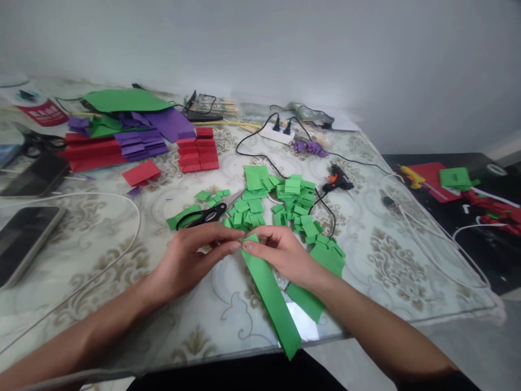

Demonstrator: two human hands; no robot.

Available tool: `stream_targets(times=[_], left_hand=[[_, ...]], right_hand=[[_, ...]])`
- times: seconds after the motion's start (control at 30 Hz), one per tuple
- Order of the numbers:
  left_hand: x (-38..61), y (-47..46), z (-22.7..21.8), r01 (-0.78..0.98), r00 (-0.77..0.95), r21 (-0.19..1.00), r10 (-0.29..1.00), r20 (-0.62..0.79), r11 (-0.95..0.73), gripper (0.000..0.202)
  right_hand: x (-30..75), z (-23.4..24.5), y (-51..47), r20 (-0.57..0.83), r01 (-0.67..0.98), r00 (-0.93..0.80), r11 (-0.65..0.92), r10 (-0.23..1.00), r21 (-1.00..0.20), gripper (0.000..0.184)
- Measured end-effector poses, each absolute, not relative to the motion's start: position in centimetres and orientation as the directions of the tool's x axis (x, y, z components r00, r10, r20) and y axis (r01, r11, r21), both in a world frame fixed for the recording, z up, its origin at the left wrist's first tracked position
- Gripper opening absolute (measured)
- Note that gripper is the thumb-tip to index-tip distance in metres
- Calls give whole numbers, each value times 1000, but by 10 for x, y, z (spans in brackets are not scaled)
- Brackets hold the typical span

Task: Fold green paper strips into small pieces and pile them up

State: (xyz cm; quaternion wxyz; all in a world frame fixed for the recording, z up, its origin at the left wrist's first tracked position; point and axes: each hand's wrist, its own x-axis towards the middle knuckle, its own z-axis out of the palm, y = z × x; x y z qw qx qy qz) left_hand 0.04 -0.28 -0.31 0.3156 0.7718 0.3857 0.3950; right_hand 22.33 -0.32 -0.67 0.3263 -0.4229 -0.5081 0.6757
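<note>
A long green paper strip (272, 298) runs from between my hands down past the table's front edge. My left hand (191, 258) and my right hand (280, 252) both pinch the strip's far end, fingertips meeting over a small fold. Just beyond my left hand lie black-handled scissors (205, 215). Behind them sits a heap of small green paper pieces (285, 203). More green strips (325, 260) lie under and beside my right wrist.
A black glue gun (337, 179) and its cord lie right of the heap, near a white power strip (279, 133). Red paper stacks (199, 155), purple paper (140, 144) and green sheets (122, 100) fill the back left. Two phones (24, 233) and a white cable lie left.
</note>
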Motion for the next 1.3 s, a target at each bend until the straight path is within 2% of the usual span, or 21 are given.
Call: stream_targets(times=[0.13,0.47,0.97,1.07,1.2,1.3], left_hand=[[-1,-1,0,377,323,801,877,357,-465,14],[-3,-2,-5,339,455,730,783,424,-593,15],[-3,-2,-6,355,454,749,804,385,-559,12],[-2,-2,-3,347,439,790,832,339,-505,12],[-1,-2,1,357,363,876,912,191,-325,21],[1,-3,4,388,367,885,924,107,-257,26]], right_hand=[[223,-7,-2,-260,-3,-410,-287,874,-958,32],[223,-7,-2,-259,-32,-424,-300,868,-953,32],[222,-8,-2,-257,-23,-413,-292,874,-956,34],[222,-6,-2,-259,-19,-421,-294,869,-956,38],[222,-4,-2,-259,7,-422,-283,869,-959,41],[221,-3,-2,-268,37,-413,-278,870,-960,42]])
